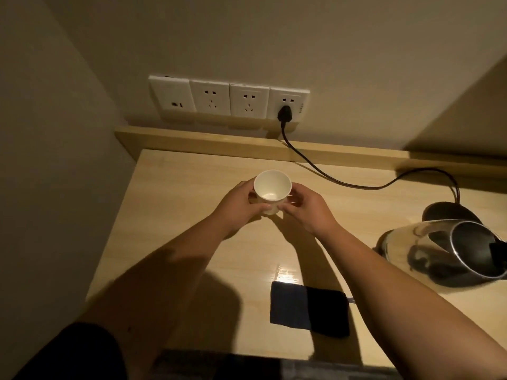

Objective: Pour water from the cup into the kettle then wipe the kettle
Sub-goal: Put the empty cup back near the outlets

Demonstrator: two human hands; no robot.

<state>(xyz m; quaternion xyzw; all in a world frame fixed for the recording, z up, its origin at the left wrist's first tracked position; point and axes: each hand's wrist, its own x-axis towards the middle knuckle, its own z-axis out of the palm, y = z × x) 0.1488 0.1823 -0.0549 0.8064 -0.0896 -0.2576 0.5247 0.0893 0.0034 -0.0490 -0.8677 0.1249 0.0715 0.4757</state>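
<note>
Two bare forearms reach into view from the bottom edge, each ending in a bare hand: the left hand [235, 205] and the right hand [308, 208]. Neither wrist carries a watch, band or ring that can be made out. Both forearms are uncovered along their whole visible length. A black sleeve [79, 349] covers the left upper arm at the lower left corner, ending in a rounded hem just above the elbow. On the right arm no sleeve shows. A soft shadow lies across the left forearm near the sleeve.
</note>
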